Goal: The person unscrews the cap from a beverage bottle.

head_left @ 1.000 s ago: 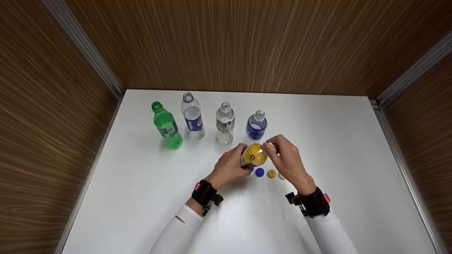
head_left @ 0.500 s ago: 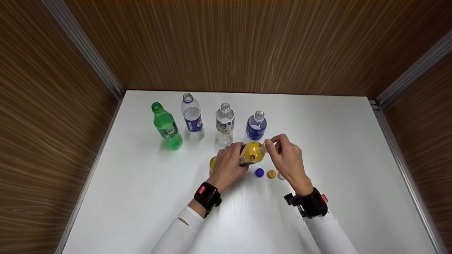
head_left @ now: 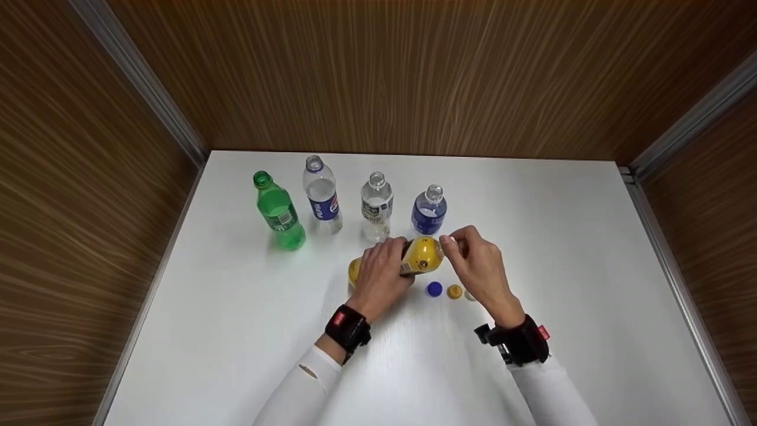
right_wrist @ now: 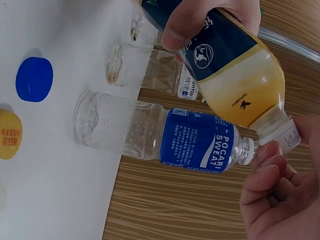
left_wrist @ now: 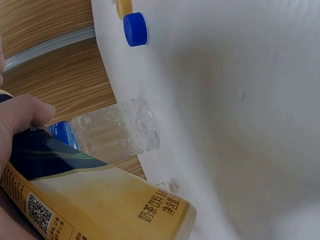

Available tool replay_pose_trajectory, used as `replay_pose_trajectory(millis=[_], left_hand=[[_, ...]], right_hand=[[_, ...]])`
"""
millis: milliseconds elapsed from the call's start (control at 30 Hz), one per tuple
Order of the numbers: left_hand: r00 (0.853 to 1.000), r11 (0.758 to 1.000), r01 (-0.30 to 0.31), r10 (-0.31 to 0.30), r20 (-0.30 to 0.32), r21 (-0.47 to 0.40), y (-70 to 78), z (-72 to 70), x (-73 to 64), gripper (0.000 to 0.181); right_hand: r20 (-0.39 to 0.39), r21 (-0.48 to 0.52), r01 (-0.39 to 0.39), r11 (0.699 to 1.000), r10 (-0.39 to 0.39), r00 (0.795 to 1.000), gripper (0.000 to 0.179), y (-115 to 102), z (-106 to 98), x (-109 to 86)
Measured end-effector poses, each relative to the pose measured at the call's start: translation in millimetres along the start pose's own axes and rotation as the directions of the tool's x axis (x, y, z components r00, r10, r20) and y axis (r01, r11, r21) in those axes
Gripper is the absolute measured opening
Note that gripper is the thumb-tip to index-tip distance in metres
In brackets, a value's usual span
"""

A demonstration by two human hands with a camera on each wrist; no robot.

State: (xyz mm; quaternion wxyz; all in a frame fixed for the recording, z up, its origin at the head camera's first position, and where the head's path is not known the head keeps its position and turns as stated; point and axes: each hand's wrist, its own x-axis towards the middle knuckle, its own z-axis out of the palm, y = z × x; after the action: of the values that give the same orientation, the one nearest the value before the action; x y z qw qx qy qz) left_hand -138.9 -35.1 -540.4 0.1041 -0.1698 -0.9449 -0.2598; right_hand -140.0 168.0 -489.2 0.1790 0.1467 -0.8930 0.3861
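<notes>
My left hand (head_left: 381, 272) grips a yellow and dark-blue milk tea bottle (head_left: 423, 255) round its middle. The bottle is tilted over, its neck toward my right hand (head_left: 480, 269) and its base (left_wrist: 175, 220) showing in the left wrist view. Thumb and fingers of the right hand pinch the white bottle cap (right_wrist: 284, 137), which sits at the mouth of the neck. On the table below lie a blue cap (head_left: 434, 289) and a yellow cap (head_left: 454, 291). A pale cap (head_left: 470, 296) beside them is partly covered by the right hand.
Behind the hands stand uncapped bottles in a row: a green bottle (head_left: 281, 216), a Pepsi bottle (head_left: 324, 201), a clear bottle (head_left: 377, 207) and a blue-labelled Pocari Sweat bottle (head_left: 429, 214). Wood-grain panels (head_left: 378, 77) enclose the white table (head_left: 568, 236) at the back and sides.
My left hand has turned the milk tea bottle further onto its side, so its yellow base now shows left of the hand. The right hand stays at the neck, with only a slight shift.
</notes>
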Motion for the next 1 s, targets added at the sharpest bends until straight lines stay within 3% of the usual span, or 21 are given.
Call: replay_pose_trajectory(millis=[300, 533, 1000], left_hand=[[1.000, 0.998, 0.007, -0.006, 0.025, -0.058, 0.0, -4.0, 2.0, 0.068], [0.993, 0.987, 0.062, -0.046, 0.110, -0.149, 0.3, -8.0, 4.4, 0.071], [0.976, 0.963, 0.101, -0.046, 0.214, -0.250, -1.9, -12.4, 6.7, 0.071]], right_hand=[[0.008, 0.038, 0.065, 0.997, -0.066, 0.998, 0.014, -1, -4, 0.8], [0.027, 0.065, 0.117, 0.991, -0.119, 0.993, 0.013, 1, -6, 2.2], [0.049, 0.087, 0.232, 0.969, -0.237, 0.970, 0.016, 5, -7, 4.0]])
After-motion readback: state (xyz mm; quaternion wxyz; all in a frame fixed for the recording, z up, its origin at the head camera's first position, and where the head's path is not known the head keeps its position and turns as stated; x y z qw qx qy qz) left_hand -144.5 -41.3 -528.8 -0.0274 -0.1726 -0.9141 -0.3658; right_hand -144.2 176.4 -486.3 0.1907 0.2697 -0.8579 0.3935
